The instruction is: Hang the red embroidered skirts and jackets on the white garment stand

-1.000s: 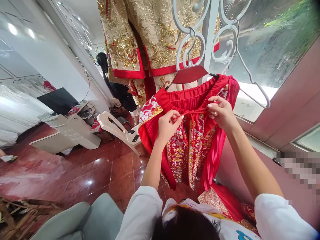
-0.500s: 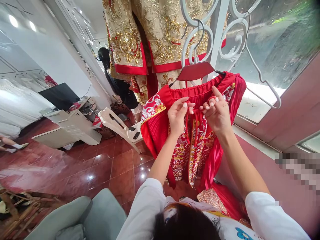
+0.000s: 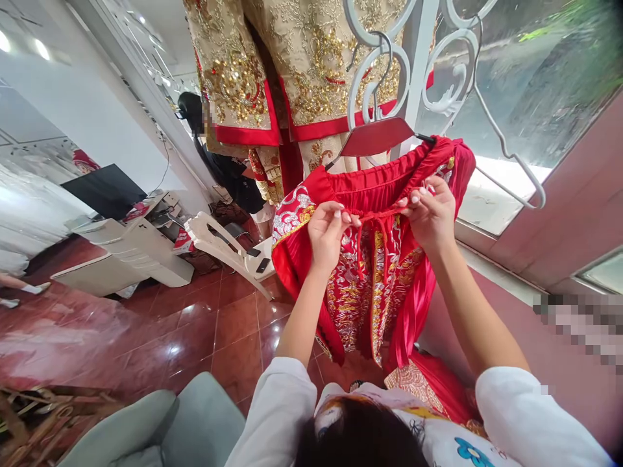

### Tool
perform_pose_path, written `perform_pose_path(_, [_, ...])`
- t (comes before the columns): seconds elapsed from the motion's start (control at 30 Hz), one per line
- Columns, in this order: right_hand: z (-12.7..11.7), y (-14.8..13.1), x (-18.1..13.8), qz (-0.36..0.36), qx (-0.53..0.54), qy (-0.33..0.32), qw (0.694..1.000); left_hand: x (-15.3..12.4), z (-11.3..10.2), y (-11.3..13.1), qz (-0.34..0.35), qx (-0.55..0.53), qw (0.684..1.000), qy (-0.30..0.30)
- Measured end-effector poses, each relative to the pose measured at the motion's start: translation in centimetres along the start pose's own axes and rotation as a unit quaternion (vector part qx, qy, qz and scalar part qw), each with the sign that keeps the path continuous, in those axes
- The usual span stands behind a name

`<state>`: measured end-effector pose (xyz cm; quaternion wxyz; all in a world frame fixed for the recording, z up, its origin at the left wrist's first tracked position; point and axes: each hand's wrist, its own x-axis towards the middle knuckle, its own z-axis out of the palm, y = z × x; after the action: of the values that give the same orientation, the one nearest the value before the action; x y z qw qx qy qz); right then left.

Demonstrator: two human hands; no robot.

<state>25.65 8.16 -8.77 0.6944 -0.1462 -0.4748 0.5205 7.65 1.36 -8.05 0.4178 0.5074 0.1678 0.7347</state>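
A red pleated skirt (image 3: 350,298) with gold and silver embroidery hangs by its gathered waistband from a dark red hanger (image 3: 377,137). At the front of the waist, a red drawstring (image 3: 377,215) has a knot in the middle, with two loose ends dangling below. My left hand (image 3: 327,237) pinches the drawstring left of the knot, fingertips closed. On the other side, my right hand (image 3: 434,213) grips it between thumb and fingers. The cord runs fairly straight between both hands, close against the waistband.
A beaded gold jacket (image 3: 311,78) with red trim hangs behind, near white scrollwork (image 3: 399,71) and a bare wire hanger (image 3: 506,152). Left stand a white chair (image 3: 221,250) with phones on it, a desk with a monitor (image 3: 103,191), and a person in black (image 3: 233,178). A grey-green armchair (image 3: 204,421) is close by.
My hands have moved apart, left hand leftward and right hand rightward, drawing the drawstring out straighter between them. The knot now shows more clearly. The view has shifted slightly.
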Motion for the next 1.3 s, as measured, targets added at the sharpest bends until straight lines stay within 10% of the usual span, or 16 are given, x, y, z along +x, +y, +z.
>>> perform_pose_path(0.3, [-2.6,0.9,-5.0,0.116,-0.14,0.018,0.983,-3.6,-0.1,0.5,0.082,0.423,0.901,0.054])
perform_pose_path(0.6, [-1.9,-1.1,-4.7,0.097,-0.3,-0.084,0.945,-3.7,-0.8,0.7,-0.011,0.488,0.872,0.04])
perform_pose_path(0.77, [-1.1,-1.9,-5.5,0.132,-0.121,-0.096,0.979,-3.8,0.2,1.1,0.01,0.542,0.84,0.02])
perform_pose_path(1.13, [-0.4,-0.5,-6.2,0.131,0.003,-0.012,0.991,-3.9,0.4,1.4,-0.034,0.278,0.959,-0.039])
perform_pose_path(1.3, [-0.7,-1.4,-4.1,0.117,-0.031,0.006,0.993,-2.1,0.1,1.3,-0.015,0.282,0.959,0.018])
